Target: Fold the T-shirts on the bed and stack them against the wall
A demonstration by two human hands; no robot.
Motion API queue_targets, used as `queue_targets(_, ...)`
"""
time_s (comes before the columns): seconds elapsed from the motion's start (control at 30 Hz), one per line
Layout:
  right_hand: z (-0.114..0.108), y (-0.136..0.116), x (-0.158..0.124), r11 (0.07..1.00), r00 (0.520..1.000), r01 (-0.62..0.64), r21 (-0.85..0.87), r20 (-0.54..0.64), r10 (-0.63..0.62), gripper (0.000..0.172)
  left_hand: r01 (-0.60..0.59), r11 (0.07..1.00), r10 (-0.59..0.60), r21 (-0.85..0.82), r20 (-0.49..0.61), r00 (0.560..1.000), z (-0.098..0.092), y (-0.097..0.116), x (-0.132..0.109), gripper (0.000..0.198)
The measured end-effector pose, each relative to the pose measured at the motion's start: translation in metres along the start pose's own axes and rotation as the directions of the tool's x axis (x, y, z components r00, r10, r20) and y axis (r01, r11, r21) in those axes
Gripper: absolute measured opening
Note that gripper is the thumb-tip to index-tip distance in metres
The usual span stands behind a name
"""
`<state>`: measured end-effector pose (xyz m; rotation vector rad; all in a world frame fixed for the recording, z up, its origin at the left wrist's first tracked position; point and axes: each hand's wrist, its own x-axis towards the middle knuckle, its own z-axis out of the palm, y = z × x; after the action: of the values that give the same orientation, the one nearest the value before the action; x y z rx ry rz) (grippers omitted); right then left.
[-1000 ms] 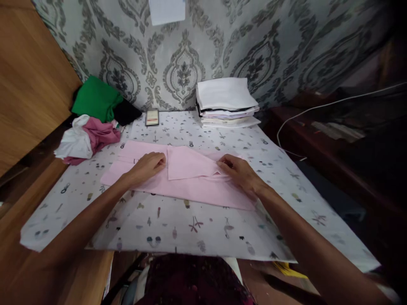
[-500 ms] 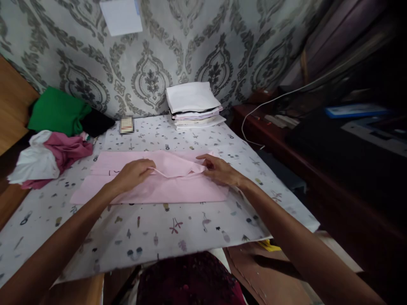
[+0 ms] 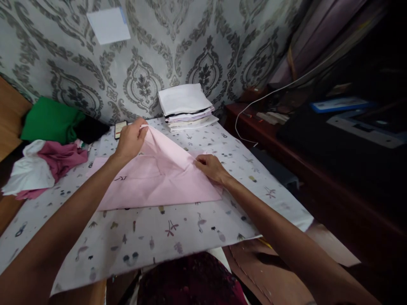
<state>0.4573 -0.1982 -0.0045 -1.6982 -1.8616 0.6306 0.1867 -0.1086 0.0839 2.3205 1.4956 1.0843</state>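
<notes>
A pale pink cloth lies on a white patterned table cover. My left hand pinches one corner of the pink cloth and holds it lifted above the table, so the fabric rises like a tent. My right hand pinches the cloth's right edge low, close to the table surface. A small dark mark shows on the cloth near my left forearm.
A stack of folded white and pale cloths stands at the back by the patterned wall. A green cloth and a heap of pink and white cloth lie at the left. A small phone-like object lies behind my left hand. Dark furniture with a white cable is at the right.
My left hand has lifted the pink cloth's corner up and away from the table. My right hand stayed low on the right edge. The view has turned to the right.
</notes>
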Motion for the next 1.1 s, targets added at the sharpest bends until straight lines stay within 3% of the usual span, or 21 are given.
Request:
queue_targets(0.1,-0.003,-0.002,-0.004,0.988,0.998,-0.047,-0.148,-0.051,0.039,0.023,-0.083,0.957,0.074,0.278,0.044,0.996,-0.003,0.017,0.001,0.026)
queue_targets(0.23,-0.006,-0.004,-0.014,0.952,0.994,-0.083,-0.294,-0.095,0.057,0.015,-0.112,0.882,0.056,0.457,0.133,0.989,-0.003,0.040,0.001,0.032)
queue_targets(0.3,-0.004,-0.008,-0.020,0.947,0.986,-0.053,-0.316,-0.167,0.000,0.023,-0.118,0.853,0.022,0.509,0.189,0.982,-0.001,0.049,0.002,0.032)
queue_targets(0.37,0.001,-0.017,-0.023,0.946,0.965,0.075,-0.316,-0.217,-0.149,0.031,-0.129,0.835,-0.001,0.536,0.234,0.972,0.002,0.056,0.003,0.032)
queue_targets(0.43,0.011,-0.029,-0.024,0.916,0.927,0.298,-0.268,-0.149,-0.345,0.030,-0.142,0.829,0.001,0.541,0.252,0.968,0.005,0.060,0.005,0.031)
queue_targets(0.5,0.024,-0.041,-0.019,0.851,0.866,0.496,-0.175,0.021,-0.500,0.029,-0.158,0.838,0.032,0.522,0.242,0.970,0.006,0.062,0.005,0.028)
queue_targets(0.57,0.036,-0.047,-0.012,0.822,0.831,0.552,-0.140,0.179,-0.527,0.029,-0.182,0.848,0.074,0.498,0.229,0.971,0.003,0.065,0.003,0.024)
queue_targets(0.6,0.041,-0.048,-0.008,0.827,0.835,0.540,-0.160,0.223,-0.502,0.030,-0.202,0.845,0.097,0.496,0.231,0.968,0.001,0.068,-0.001,0.023)
queue_targets(0.7,0.050,-0.043,-0.002,0.849,0.875,0.474,-0.234,0.231,-0.425,0.034,-0.286,0.796,0.150,0.534,0.284,0.947,-0.010,0.078,-0.027,0.022)
queue_targets(0.77,0.051,-0.038,-0.002,0.858,0.886,0.457,-0.234,0.208,-0.416,0.037,-0.339,0.778,0.140,0.529,0.380,0.914,-0.014,0.084,-0.057,0.024)
queue_targets(0.87,0.047,-0.034,-0.004,0.861,0.877,0.471,-0.193,0.206,-0.434,0.036,-0.357,0.817,0.015,0.453,0.603,0.798,-0.011,0.086,-0.109,0.029)
queue_targets(0.93,0.043,-0.033,-0.005,0.846,0.854,0.508,-0.159,0.217,-0.472,0.036,-0.330,0.841,-0.066,0.428,0.687,0.723,-0.006,0.081,-0.138,0.028)
queue_targets(0.97,0.040,-0.033,-0.005,0.835,0.839,0.531,-0.145,0.226,-0.495,0.036,-0.318,0.852,-0.079,0.416,0.703,0.707,-0.005,0.077,-0.147,0.025)
queue_targets(1.1,0.033,-0.026,-0.010,0.781,0.786,0.606,-0.147,0.262,-0.560,0.039,-0.220,0.944,-0.012,0.245,0.693,0.720,-0.010,0.058,-0.157,0.021)
